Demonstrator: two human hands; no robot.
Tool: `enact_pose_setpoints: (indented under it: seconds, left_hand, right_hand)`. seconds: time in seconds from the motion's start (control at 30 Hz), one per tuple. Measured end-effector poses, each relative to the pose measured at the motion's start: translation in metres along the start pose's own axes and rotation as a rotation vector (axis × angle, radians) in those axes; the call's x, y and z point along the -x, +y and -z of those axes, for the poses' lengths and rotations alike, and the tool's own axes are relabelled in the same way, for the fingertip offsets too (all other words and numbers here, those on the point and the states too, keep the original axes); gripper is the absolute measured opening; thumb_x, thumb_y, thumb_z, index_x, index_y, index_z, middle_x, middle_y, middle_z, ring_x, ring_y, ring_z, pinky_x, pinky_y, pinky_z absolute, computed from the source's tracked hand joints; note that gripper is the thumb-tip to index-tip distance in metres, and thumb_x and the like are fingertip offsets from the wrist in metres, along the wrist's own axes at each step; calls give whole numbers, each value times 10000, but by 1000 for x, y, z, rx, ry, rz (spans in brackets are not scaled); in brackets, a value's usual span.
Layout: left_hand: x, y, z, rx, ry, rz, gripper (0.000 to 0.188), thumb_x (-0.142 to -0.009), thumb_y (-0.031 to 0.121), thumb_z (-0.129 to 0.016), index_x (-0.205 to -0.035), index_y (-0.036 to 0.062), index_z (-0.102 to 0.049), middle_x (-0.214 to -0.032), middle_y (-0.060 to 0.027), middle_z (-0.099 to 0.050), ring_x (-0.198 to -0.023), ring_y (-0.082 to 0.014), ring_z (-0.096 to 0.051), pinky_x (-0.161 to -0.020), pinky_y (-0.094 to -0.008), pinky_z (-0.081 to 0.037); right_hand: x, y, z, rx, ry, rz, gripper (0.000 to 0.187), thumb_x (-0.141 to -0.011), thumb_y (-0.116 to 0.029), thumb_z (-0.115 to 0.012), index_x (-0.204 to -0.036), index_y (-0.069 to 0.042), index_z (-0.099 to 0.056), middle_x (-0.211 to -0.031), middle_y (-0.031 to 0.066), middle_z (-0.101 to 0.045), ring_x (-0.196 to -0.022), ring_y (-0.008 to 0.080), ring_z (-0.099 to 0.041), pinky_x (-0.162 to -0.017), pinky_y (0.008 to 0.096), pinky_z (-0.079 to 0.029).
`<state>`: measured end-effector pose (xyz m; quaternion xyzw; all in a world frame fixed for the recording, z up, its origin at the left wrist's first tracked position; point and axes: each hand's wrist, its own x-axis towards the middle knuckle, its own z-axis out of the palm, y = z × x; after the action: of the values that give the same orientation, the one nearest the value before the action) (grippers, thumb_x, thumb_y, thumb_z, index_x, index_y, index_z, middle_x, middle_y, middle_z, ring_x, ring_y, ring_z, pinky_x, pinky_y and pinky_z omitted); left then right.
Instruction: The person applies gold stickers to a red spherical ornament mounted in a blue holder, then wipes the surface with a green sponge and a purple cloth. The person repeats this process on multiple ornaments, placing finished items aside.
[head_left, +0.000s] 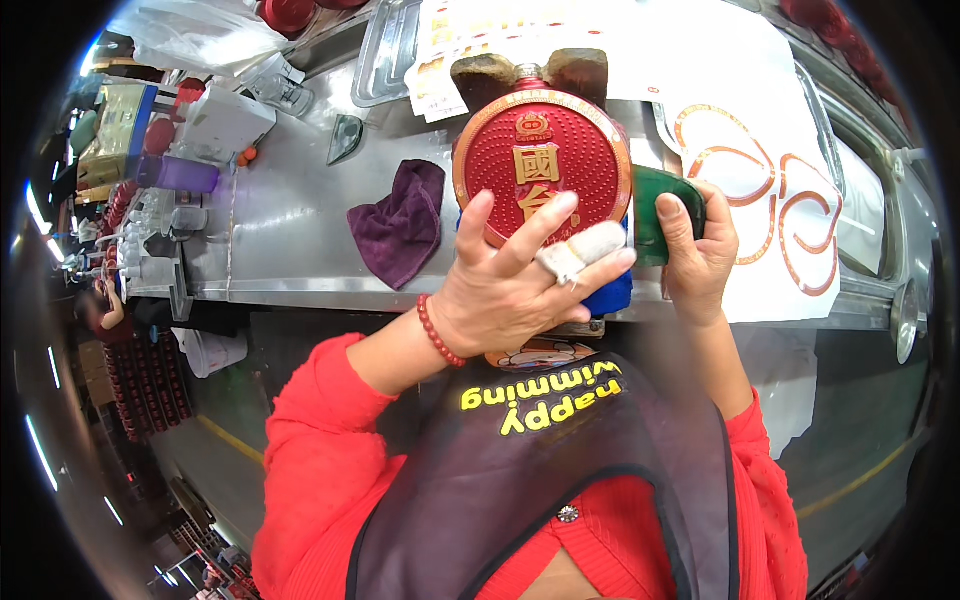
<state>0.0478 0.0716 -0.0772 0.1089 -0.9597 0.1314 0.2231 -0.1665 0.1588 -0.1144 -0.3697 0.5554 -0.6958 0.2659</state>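
Note:
A round, flat red bottle [500,140] with a studded face, raised gold characters and an orange-gold rim band lies in front of me, its neck pointing away between two dark worn blocks [580,75]. My left hand [520,265] has its fingers spread over the near part of the bottle's face; one finger wears a white wrap [598,242]. At the bottle's right edge, my right hand [700,245] grips a flat dark green scraper-like piece [655,205] between thumb and fingers. Blue material [612,297] shows under the bottle's near side.
A purple cloth [402,225] lies left of the bottle on the metal table [290,220]. Beyond it sit a small green-edged piece [345,138] and a clear tray [385,60]. On the right, a white sheet [740,280] carries several curved orange strips [715,150].

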Motion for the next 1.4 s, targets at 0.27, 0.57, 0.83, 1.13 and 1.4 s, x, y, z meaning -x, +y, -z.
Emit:
enact_pose_setpoints:
  seconds: [0.27,0.57,0.83,1.13,1.4]
  left_hand:
    - [-5,0,1,-55,-25,-13,461,-1032,546,-420,-1418,371,-600,-1324,110,-677,-1470,-257,-363,-1211,-633,-14]
    - [49,33,0,11,-21,151,561,-1057,613,-338,-1405,293,-639,-1327,-60,-644,-1559,-335,-195,-1213,-630,47]
    - [53,41,-14,-70,-25,308,747,-1031,686,-287,-1590,203,-401,-1612,-112,-426,-1565,-437,-102,-1195,-643,59]
    - [60,40,-12,128,-68,523,905,-991,732,-335,-1633,98,-264,-1674,-171,-287,-1558,-480,-63,-1175,-682,34]
    - [56,49,-15,96,-20,482,891,-988,746,-307,-1629,129,-283,-1645,-165,-330,-1566,-452,-61,-1174,-690,56]
  right_hand:
    - [9,-16,5,-30,24,-18,209,-984,-185,-734,-1079,-20,-647,-931,-17,-658,-829,41,-569,-737,190,-473]
    - [19,-7,-9,109,-94,69,220,-966,-197,-752,-1028,-11,-652,-878,14,-656,-778,75,-578,-699,230,-481]
    - [15,-5,-9,153,-103,37,223,-995,-208,-715,-1072,-12,-640,-904,5,-646,-797,71,-574,-724,219,-477]
    - [16,-2,-7,152,-110,15,225,-1009,-213,-695,-1088,-12,-632,-929,0,-628,-821,70,-559,-752,216,-466]
    - [18,-2,-6,120,-108,-37,203,-1017,-192,-676,-1081,-10,-616,-933,2,-610,-824,67,-552,-744,220,-464]
